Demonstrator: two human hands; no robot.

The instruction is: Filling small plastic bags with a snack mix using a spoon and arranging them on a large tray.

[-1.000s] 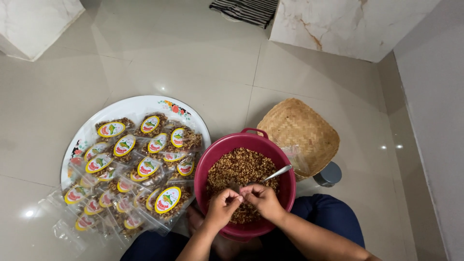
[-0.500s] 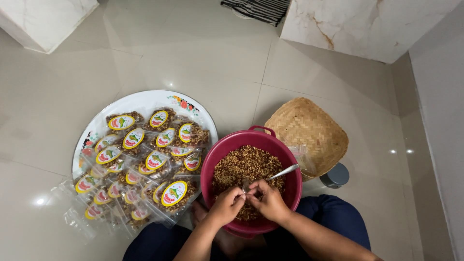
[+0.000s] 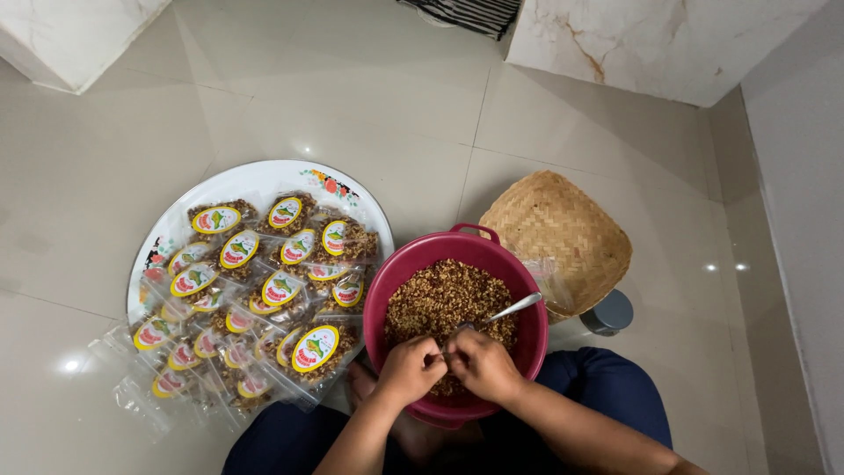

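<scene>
Maroon plastic basin (image 3: 413,264) of brown grain mix (image 3: 444,299) sits on the tiled floor before the seated person. Left hand (image 3: 410,369) and right hand (image 3: 482,365) meet, fingers curled, over its near rim; what they pinch cannot be told. Spoon (image 3: 510,310) rests in the mix. Labelled packets (image 3: 264,281) cover the round tray (image 3: 255,176); woven basket (image 3: 558,233) lies beside.

1. Big white tray (image 3: 264,176) on the tile floor (image 3: 105,158), floral rim, piled with labelled snack packets (image 3: 264,286).
2. Some packets spill off its near edge.
3. Woven basket (image 3: 563,230), tipped over, just behind the bowl.
4. Small grey cup (image 3: 608,311) beside it.
5. Striped mat (image 3: 470,12) up top.
</scene>
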